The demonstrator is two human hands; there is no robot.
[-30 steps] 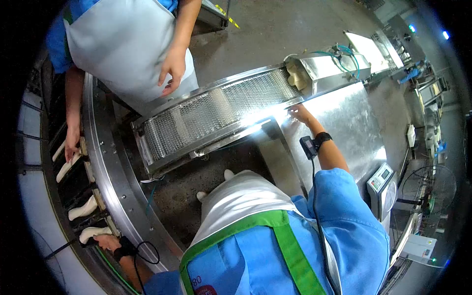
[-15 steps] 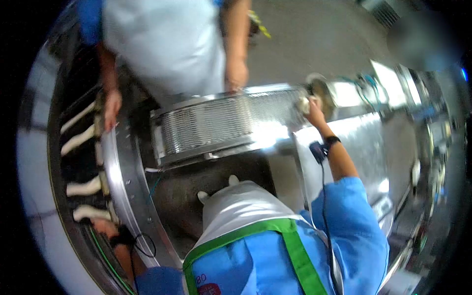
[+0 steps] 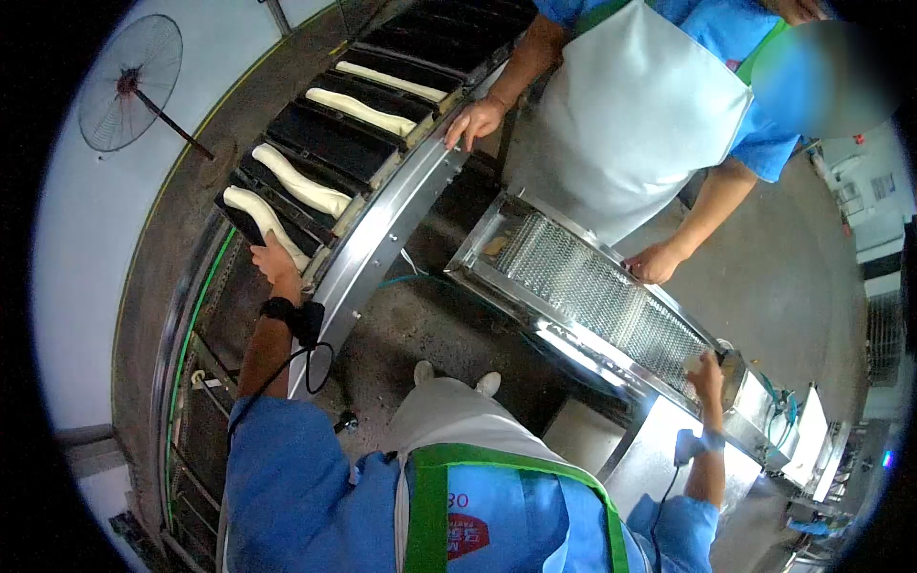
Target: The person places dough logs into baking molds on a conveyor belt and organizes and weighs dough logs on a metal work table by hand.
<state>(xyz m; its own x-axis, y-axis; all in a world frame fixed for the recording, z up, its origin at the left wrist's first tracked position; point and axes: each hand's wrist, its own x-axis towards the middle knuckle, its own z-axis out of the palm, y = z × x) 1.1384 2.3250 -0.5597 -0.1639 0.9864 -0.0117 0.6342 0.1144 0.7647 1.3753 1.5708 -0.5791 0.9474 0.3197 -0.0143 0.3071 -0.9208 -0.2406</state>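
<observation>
My left hand (image 3: 275, 258) rests on the lower end of the nearest dough strip (image 3: 250, 207), which lies in a black pan (image 3: 246, 183). Its thumb is held apart from the stretched fingers. Beside it lies a second dough strip (image 3: 298, 181), and thinner strips (image 3: 358, 110) lie in pans farther up. Over the right end of the metal mesh belt (image 3: 583, 277), my right hand (image 3: 707, 379) has its fingers closed around a small pale piece of dough (image 3: 692, 364), partly hidden and blurred.
Across the mesh belt stands a co-worker in a white apron (image 3: 635, 115); one hand (image 3: 475, 122) touches the curved metal rail (image 3: 382, 224), the other (image 3: 655, 263) the belt frame. A steel table (image 3: 659, 449) stands at right, a wall fan (image 3: 130, 83) at upper left.
The view has turned toward the pans at left. My left hand stays at the nearest dough strip, my right hand at the mesh belt's end. The co-worker's hand has moved along the belt frame.
</observation>
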